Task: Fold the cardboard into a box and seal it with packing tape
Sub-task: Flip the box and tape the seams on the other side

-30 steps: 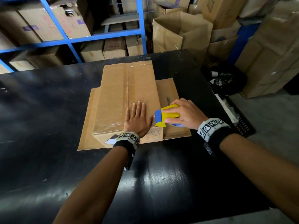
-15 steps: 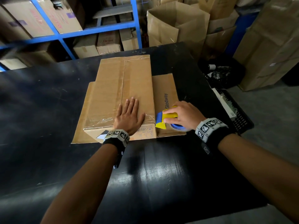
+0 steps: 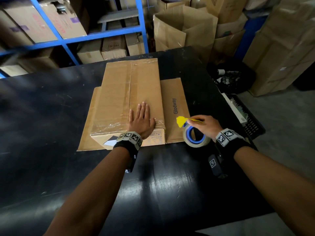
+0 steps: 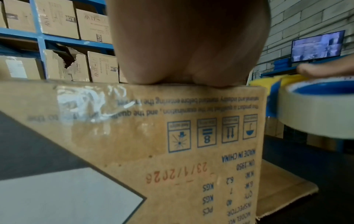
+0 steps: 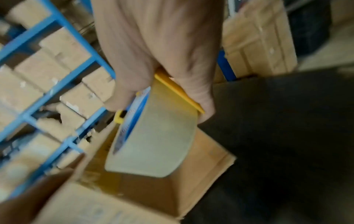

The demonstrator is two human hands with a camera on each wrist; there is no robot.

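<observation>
A brown cardboard box lies on the black table, its top flaps closed and clear tape across the near edge. My left hand presses flat on the top near the front right corner, fingers straight. My right hand grips a yellow and blue tape dispenser with a clear tape roll, lifted just right of the box over its side flap. The left wrist view shows the box's printed front wall and the tape roll beside it.
Blue shelving full of cartons stands behind the table. Open cardboard boxes and a dark crate sit at the right, off the table edge. A flat cardboard flap sticks out left of the box.
My right hand has pulled the tape dispenser away from the box's right front edge, to the right and up. The left hand stays pressed on the box top.
</observation>
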